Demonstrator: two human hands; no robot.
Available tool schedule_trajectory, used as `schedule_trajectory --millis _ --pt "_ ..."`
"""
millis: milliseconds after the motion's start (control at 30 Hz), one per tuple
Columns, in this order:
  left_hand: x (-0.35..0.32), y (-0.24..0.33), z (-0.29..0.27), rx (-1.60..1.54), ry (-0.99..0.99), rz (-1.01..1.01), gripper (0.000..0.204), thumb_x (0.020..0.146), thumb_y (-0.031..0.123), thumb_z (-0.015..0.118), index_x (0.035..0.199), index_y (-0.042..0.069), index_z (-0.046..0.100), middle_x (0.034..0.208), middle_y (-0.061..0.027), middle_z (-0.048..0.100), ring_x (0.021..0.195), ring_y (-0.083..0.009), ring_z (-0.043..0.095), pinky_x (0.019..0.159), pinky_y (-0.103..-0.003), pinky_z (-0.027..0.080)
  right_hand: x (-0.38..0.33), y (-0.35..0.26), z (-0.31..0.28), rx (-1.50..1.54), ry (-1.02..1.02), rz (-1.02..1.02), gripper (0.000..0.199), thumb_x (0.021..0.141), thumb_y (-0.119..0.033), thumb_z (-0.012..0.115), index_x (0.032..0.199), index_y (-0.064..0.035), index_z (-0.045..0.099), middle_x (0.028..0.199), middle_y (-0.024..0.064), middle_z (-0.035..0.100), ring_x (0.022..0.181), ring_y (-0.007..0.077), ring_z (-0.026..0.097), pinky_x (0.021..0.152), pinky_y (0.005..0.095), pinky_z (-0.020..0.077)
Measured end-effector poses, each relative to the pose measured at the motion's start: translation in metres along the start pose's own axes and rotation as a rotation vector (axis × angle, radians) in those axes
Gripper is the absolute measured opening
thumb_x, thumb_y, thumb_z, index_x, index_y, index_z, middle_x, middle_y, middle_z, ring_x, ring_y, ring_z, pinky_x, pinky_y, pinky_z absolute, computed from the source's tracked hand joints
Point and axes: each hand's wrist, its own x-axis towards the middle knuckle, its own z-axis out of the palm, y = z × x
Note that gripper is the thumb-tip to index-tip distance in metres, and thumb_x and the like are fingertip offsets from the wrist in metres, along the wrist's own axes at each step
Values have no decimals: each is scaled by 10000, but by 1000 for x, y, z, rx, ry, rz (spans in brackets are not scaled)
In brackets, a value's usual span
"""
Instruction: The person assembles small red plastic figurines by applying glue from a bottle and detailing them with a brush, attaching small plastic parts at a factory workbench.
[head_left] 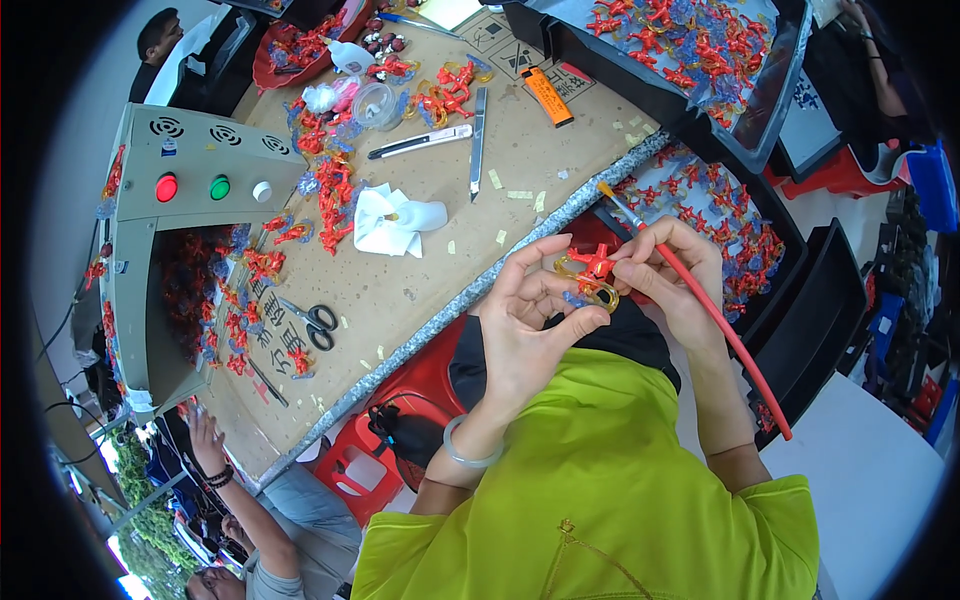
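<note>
A small red figurine [598, 262] with clear yellow and bluish parts is between my two hands, above my lap. My left hand [530, 325] is closed around it, with thumb and fingertips at its yellow and blue lower parts. My right hand [680, 270] pinches the figurine's right side with thumb and finger. The same hand also grips a paintbrush [727, 335] with a long red handle. Its yellowish bristles point up and left, away from the figurine, and the handle slants down to the right. My fingers partly hide the figurine.
A brown-covered table [420, 290] holds many similar figurines, utility knives [420, 140], scissors [320, 325], an orange box cutter [547, 97] and a white bottle [420, 215] on tissue. At left stands a grey machine [200, 170]. Black trays [785, 110] of figurines are at right. A co-worker's hand [207, 440] is lower left.
</note>
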Motion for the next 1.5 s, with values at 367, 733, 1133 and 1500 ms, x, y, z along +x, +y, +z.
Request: schedule_trajectory --millis 367,733,1133,1500 --pt "2 1 -7 -157 -36 -74 615 741 -43 738 1268 -51 421 911 -108 664 881 -140 639 777 -246 519 1 -2 7 -38 26 -35 155 813 37 659 826 -13 512 794 102 636 690 112 628 644 235 534" --pt "2 -2 -15 -399 -144 -300 468 937 204 557 1312 -30 404 964 -184 654 829 -187 644 689 -241 466 9 -6 17 -99 51 -114 127 806 32 670 861 15 557 769 79 641 687 101 643 600 225 544" --pt "3 -5 -20 -503 -244 -303 471 963 215 500 1356 -4 360 1047 -207 621 876 -213 636 720 -246 474 12 -12 23 -68 36 -103 129 802 36 672 860 21 557 760 75 631 692 108 648 571 220 552" --pt "7 -1 -16 -90 -438 -241 462 966 280 493 1299 -17 373 1079 -179 595 875 -199 617 767 -263 487 21 -13 21 -334 -77 -13 116 792 37 674 866 27 585 659 42 622 515 26 534 425 173 377"
